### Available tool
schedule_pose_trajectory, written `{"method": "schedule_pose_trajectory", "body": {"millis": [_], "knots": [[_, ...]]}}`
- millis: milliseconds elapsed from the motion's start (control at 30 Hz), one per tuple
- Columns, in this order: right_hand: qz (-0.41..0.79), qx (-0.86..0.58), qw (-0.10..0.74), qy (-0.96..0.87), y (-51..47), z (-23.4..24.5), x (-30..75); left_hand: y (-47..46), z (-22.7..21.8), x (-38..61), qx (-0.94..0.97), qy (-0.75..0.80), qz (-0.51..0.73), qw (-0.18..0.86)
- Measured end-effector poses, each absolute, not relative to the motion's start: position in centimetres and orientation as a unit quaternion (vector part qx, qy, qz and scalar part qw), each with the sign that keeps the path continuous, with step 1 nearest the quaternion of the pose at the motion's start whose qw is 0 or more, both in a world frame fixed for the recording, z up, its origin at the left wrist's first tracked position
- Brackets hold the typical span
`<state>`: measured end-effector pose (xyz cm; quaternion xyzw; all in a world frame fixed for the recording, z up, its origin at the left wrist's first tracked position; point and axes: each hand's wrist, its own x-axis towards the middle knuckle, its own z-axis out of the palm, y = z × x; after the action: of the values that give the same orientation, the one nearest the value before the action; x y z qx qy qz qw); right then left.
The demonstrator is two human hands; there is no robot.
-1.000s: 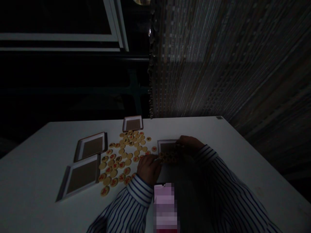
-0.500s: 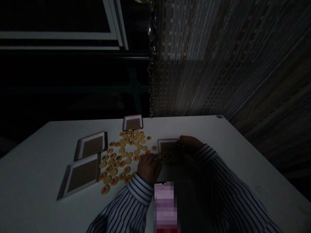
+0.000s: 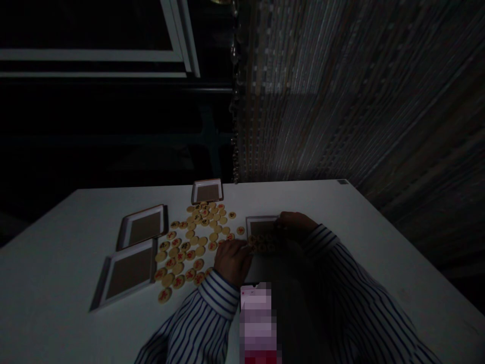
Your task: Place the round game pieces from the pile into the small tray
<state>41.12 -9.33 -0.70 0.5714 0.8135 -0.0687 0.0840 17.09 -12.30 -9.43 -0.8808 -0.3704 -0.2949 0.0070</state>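
A shallow box [image 3: 261, 220] lies in front of me, with round xiangqi pieces [image 3: 265, 243] in rows in its near part. My left hand [image 3: 232, 258] is at the box's near left corner, its fingers bent together; whatever is under the fingertips is hidden. At the right wall, my right hand [image 3: 293, 222] is closed around the box's edge, its fingertips lost in the dark. To the left of the box, many loose xiangqi pieces [image 3: 200, 241] lie scattered, some showing red or black characters and others blank sides up.
Left of the loose pieces lie two shallow open trays, a far one [image 3: 123, 230] and a near one [image 3: 108, 273]. Another open tray [image 3: 207, 181] stands at the table's [image 3: 379, 263] far edge. A lit phone [image 3: 257, 323] is between my forearms. A string curtain [image 3: 322, 91] hangs behind.
Both hands stay almost where they were at the box, with only tiny finger shifts. The pieces and trays have not visibly moved.
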Motion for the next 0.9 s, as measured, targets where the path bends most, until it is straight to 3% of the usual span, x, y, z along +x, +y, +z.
{"method": "schedule_pose_trajectory", "body": {"millis": [900], "knots": [[-0.062,0.571,0.091,0.813,-9.29,-0.84,41.31,-12.24,-9.28,17.09,-0.879,-0.361,-0.312,0.022]]}}
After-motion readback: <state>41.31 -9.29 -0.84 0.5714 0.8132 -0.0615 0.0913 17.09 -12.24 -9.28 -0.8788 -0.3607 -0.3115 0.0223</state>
